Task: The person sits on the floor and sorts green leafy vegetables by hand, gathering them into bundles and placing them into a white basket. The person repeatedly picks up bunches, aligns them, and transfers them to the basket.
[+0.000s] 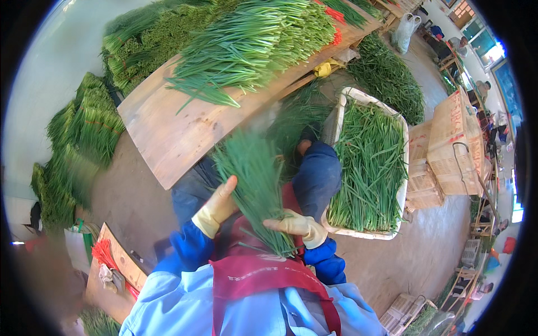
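Observation:
A loose bunch of green Chinese chives [258, 189] lies slantwise between my hands above my lap, its leaf end blurred. My left hand [217, 206], in a pale rubber glove with the thumb bare, holds the bunch from the left; its other fingers are hidden beneath the leaves. At the stem end, my right hand [300, 229] grips the bunch from the right, with fingers across the stems. The cut ends rest against my dark red apron [269, 273]. Ahead, a thick row of chives [239, 46] lies on a wooden board [176, 130].
A white plastic crate [405, 168] full of chives stands to my right, near stacked crates [454, 143]. Tied chive bundles [90, 126] are piled along the left wall. Red ties [105, 254] lie on a small board [101, 290] at lower left. People sit farther right.

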Action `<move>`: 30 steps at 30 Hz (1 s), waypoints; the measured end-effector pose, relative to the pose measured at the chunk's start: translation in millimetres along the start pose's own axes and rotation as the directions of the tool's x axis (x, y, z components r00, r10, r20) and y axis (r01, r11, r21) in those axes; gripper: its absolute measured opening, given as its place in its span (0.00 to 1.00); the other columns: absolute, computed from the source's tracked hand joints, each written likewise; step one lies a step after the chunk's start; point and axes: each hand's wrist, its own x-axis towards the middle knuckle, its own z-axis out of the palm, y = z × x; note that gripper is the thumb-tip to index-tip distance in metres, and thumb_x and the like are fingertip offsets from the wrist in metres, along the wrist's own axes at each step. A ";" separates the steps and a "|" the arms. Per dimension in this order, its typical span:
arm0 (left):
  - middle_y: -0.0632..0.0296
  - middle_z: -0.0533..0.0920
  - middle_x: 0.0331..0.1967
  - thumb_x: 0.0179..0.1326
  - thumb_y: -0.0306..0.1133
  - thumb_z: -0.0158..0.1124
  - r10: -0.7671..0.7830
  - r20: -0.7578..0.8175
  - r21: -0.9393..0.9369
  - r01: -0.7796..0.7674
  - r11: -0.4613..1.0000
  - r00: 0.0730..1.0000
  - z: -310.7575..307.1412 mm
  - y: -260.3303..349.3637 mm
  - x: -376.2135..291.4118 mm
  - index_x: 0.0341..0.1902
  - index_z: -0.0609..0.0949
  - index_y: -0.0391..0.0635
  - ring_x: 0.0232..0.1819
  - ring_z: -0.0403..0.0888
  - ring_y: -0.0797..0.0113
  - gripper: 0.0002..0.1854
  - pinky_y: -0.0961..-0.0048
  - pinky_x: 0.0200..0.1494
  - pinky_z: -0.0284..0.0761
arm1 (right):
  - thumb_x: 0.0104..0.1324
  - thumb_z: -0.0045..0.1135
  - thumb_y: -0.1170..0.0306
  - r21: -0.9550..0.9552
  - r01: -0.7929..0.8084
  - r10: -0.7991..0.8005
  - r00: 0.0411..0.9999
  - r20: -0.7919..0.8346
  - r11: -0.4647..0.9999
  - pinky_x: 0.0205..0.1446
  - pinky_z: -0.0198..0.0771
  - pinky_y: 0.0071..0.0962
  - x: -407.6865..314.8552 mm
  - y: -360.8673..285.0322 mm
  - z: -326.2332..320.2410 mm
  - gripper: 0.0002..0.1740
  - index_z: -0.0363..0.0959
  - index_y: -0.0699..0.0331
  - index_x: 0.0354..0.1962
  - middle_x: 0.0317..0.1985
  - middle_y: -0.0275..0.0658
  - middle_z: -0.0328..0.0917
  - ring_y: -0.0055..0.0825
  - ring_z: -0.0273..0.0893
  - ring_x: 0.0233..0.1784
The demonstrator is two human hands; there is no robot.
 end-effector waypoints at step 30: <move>0.60 0.83 0.39 0.73 0.36 0.49 0.438 -0.633 0.065 -0.520 0.852 0.639 -110.7 171.8 -74.8 0.58 0.75 0.41 0.41 0.82 0.63 0.17 0.61 0.51 0.79 | 0.73 0.45 0.58 0.045 0.237 -0.203 0.903 -0.378 0.970 0.18 0.43 0.14 115.9 3.1 -38.3 0.20 0.75 0.58 0.55 0.21 0.20 0.61 0.08 0.49 0.15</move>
